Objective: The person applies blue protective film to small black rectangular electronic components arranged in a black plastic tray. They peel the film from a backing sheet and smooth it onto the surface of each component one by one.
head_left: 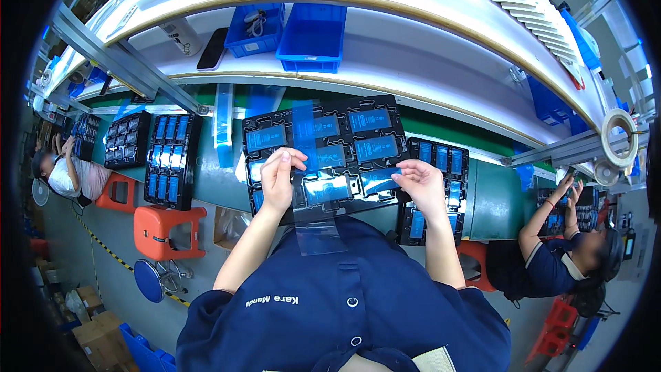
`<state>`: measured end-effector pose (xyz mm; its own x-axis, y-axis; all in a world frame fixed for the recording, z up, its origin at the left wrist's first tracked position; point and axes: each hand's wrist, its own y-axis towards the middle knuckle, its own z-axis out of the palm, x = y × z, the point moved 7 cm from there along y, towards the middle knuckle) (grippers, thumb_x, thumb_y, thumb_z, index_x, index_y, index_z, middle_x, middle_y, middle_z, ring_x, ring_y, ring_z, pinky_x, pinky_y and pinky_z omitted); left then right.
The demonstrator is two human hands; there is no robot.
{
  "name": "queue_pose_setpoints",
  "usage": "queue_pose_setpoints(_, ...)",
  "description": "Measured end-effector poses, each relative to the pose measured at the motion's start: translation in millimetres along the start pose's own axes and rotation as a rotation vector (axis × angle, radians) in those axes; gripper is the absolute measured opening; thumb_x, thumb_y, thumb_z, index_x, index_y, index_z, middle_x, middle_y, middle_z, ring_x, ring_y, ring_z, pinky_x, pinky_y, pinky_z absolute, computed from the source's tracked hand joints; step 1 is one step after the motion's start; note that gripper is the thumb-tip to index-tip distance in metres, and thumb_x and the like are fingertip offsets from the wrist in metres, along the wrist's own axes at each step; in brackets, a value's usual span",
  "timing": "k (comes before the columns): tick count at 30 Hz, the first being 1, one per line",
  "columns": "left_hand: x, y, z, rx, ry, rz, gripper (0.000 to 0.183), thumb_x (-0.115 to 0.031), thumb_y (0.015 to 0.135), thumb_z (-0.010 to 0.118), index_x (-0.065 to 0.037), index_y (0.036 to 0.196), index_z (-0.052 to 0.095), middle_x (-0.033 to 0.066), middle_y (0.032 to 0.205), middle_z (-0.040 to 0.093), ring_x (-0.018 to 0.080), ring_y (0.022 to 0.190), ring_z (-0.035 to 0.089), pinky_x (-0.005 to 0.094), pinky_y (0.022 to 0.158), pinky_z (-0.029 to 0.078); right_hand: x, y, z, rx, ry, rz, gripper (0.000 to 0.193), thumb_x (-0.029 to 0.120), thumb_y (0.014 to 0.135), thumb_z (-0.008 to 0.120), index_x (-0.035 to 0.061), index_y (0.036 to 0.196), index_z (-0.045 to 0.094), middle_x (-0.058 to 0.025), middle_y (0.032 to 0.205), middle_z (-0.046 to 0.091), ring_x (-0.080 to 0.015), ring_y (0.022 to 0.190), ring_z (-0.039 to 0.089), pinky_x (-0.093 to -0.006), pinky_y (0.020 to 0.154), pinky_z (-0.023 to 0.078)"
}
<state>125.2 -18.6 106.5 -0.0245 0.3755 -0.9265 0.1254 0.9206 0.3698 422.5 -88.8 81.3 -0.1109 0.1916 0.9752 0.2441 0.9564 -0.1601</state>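
Observation:
In front of me a black tray [350, 212] holds several flat blue battery packs [369, 120] in its pockets. A clear bluish film strip [321, 240] runs across the tray from its far side and hangs over the near edge. My left hand [279, 180] is at the strip's left edge, fingers curled together; what they pinch, if anything, is too small to tell. Over the tray's near right part is my right hand [425, 187], thumb and finger closed beside a blue pack [380, 180]. I cannot make out what is between them.
Filled trays stand right [463, 189] and left [171, 160] of mine. A shelf [385, 45] above the bench carries blue bins [311, 36] and a phone [212, 49]. Co-workers sit at left [86, 172] and right [554, 262]. Orange stools [165, 231] stand on the floor.

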Motion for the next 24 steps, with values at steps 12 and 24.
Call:
queue_pose_setpoints(12, 0, 0, 0, 0.0, 0.033, 0.015, 0.042, -0.016, 0.101, 0.04, 0.005, 0.071, 0.061, 0.0125, 0.088, 0.065, 0.0186, 0.08, 0.06, 0.0293, 0.071, 0.045, 0, 0, 1, -0.021, -0.047, -0.045, 0.02, -0.001, 0.076, 0.074, -0.002, 0.095, 0.069, -0.0034, 0.078, 0.068, -0.0046, 0.069, 0.061, -0.0193, 0.065, 0.051)
queue_pose_setpoints(24, -16, 0, -2, -0.015, 0.051, 0.061, 0.03, -0.009, 0.096, 0.049, 0.005, 0.073, 0.062, 0.0128, 0.09, 0.066, 0.0194, 0.084, 0.061, 0.0293, 0.075, 0.046, 42, -12, 16, -0.046, -0.526, -0.3, 0.035, -0.001, 0.071, 0.071, -0.0009, 0.106, 0.064, -0.0134, 0.09, 0.063, -0.0239, 0.072, 0.064, -0.0311, 0.067, 0.052)
